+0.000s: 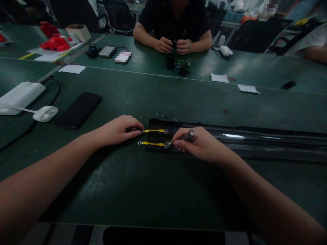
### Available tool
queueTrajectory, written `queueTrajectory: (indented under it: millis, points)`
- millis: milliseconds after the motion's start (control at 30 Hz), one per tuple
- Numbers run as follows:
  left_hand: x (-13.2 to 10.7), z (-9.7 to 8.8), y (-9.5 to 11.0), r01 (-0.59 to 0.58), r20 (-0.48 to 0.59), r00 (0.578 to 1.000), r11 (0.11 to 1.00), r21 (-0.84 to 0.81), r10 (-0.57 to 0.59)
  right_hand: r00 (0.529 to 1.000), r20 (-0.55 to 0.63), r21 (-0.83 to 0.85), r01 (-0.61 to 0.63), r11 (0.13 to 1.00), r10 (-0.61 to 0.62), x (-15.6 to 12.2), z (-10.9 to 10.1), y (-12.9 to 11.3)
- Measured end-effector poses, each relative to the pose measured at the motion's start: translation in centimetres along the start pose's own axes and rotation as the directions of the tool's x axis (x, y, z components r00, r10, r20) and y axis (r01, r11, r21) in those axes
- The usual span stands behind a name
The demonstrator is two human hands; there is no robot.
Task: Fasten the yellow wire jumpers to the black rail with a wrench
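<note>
Two short yellow cables lie side by side at the left end of a long black panel. My left hand pinches the ring-terminal end of the far yellow cable; its other end sits at a round metal fitting. The near yellow cable points left with its ring terminal free. My right hand is closed around a shiny wrench-like metal tool. The tool's tip meets the round fitting at the near cable's right end. Fingers hide most of its shaft.
A black phone, a white box-shaped device and a white plug with cables lie left. Across the green table, another person's hands hold a small dark part. Circuit parts and paper slips lie there.
</note>
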State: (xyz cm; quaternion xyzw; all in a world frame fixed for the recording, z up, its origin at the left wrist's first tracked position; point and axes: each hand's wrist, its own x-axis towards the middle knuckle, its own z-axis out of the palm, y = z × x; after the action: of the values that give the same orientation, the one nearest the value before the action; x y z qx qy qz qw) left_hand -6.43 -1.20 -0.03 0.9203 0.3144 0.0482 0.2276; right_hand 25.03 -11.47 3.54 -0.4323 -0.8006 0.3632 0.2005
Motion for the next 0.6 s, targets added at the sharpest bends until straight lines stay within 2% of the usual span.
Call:
queueTrajectory:
  millis: [233, 400, 600]
  points:
    - [-0.03, 0.03, -0.06, -0.030, -0.010, 1.000, 1.000, 0.000, 0.030, 0.998, 0.010, 0.017, 0.068, 0.998, -0.068, 0.07, 0.05, 0.37]
    - [0.02, -0.02, -0.01, -0.020, -0.002, 1.000, 1.000, -0.001, 0.020, 0.996, 0.078, 0.081, 0.034, 0.996, -0.041, 0.20, -0.29, 0.22]
    - [0.01, -0.03, 0.10, -0.020, -0.009, 1.000, 1.000, 0.002, 0.020, 0.995, 0.082, 0.084, 0.043, 0.996, -0.050, 0.12, -0.42, 0.17]
